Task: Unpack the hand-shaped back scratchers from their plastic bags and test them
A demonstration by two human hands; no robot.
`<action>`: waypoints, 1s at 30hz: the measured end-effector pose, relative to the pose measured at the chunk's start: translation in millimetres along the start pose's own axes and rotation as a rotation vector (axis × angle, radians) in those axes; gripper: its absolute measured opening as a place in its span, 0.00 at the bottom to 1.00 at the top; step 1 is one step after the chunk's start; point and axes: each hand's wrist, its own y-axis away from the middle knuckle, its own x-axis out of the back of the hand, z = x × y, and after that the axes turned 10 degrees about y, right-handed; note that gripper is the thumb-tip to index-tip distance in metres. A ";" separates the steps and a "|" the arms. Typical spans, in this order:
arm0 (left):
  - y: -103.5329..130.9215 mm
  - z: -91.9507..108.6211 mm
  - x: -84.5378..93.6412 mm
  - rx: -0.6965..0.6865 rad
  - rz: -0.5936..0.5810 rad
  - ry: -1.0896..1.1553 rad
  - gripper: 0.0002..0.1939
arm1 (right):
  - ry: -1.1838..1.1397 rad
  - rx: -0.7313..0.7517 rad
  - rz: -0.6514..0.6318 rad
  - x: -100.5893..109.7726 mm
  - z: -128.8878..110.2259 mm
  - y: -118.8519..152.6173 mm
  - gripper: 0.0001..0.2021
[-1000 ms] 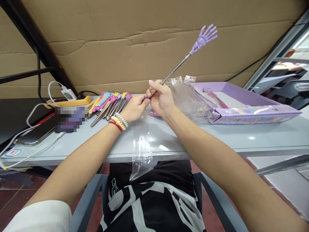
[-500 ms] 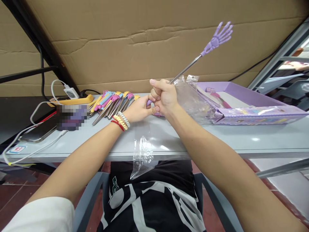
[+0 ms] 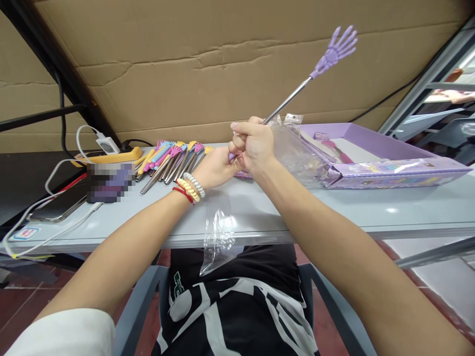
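A purple hand-shaped back scratcher (image 3: 331, 53) with a metal rod slants up to the right against the cardboard. My right hand (image 3: 257, 144) is wrapped round its rod. Close beside it, my left hand (image 3: 218, 167) pinches the purple handle end, most of which the fingers hide. A clear plastic sleeve (image 3: 219, 237) hangs over the table's front edge below my hands. Left of my hands lies a pile of colourful back scratchers (image 3: 163, 160) with metal rods. Clear plastic bags (image 3: 297, 153) lie just right of my right hand.
An open purple box (image 3: 393, 180) with a pink item inside stands at the right of the grey table (image 3: 334, 212). At the left are a phone (image 3: 59, 202), white cables, a blurred device (image 3: 111, 183) and a yellow power strip (image 3: 107, 156). Cardboard rises behind.
The scratcher's head has risen slightly, and more of its metal rod shows above my right hand. Both hands keep their hold and have shifted very little.
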 end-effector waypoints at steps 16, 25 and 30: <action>2.3 2.5 -0.5 0.023 0.108 -0.236 0.22 | 0.005 0.150 0.021 8.3 1.0 -3.1 0.28; 3.0 4.3 10.7 0.046 0.129 -0.007 0.27 | -0.031 0.076 -0.303 15.5 5.9 -0.7 0.19; 3.8 3.3 8.4 0.016 0.070 0.012 0.20 | 0.053 0.114 -0.209 11.7 6.3 5.0 0.29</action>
